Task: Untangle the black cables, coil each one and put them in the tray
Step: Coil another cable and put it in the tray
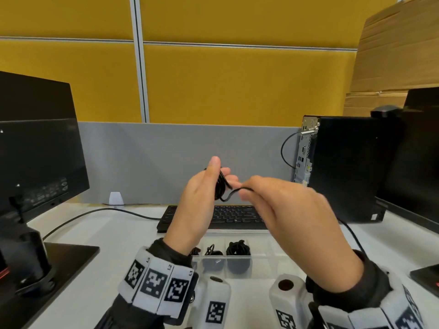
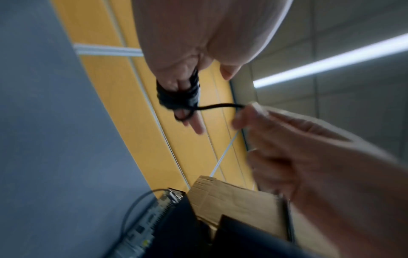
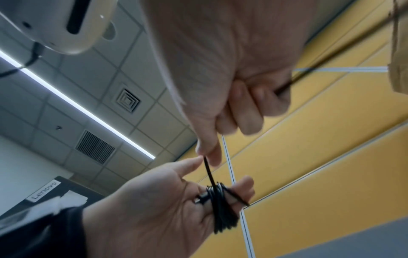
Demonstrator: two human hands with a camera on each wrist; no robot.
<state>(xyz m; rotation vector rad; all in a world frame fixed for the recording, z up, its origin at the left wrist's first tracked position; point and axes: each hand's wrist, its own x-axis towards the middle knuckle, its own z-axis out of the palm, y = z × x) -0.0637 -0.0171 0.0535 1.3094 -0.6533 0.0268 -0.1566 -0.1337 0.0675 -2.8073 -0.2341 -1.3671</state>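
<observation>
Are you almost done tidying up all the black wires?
Partly. Coiled cables already sit in the clear tray. The left hand holds a coil wound round its fingers, and the right hand feeds the loose end. That one still needs finishing and putting away.

White desk (image 1: pixel 95 269) carries keyboard (image 1: pixel 237 216), tray (image 1: pixel 261 264), monitor (image 1: pixel 35 150).

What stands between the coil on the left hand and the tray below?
Nothing visible blocks it. The coil sits on the left hand, above the keyboard; the clear tray lies nearer. The right hand pinches the loose strand, not yet wound.
</observation>
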